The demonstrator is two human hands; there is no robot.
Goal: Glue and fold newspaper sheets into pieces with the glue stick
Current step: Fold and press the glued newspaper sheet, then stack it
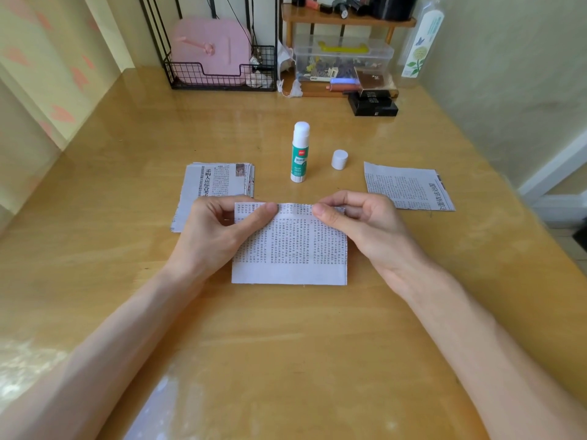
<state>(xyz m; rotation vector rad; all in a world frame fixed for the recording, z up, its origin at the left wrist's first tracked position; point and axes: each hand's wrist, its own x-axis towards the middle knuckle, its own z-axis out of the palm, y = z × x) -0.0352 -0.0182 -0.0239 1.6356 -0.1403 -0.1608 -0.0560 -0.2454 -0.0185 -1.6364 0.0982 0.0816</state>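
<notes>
A small newspaper sheet (290, 249) lies flat on the wooden table (286, 328) in front of me. My left hand (216, 230) pinches its far left corner between thumb and fingers. My right hand (359, 220) pinches the far right part of the same edge. Behind the sheet the glue stick (300, 152) stands upright with its cap off. Its white cap (339, 159) sits just to the right of it. A stack of newspaper sheets (216, 188) lies at the left, partly under my left hand. One single folded piece (408, 189) lies at the right.
At the back stand a black wire basket (222, 74) holding a pink case, a clear plastic box (343, 57) under a small wooden shelf (346, 19), black boxes (373, 104) and a tall clear bottle (421, 42). Walls close in on both sides.
</notes>
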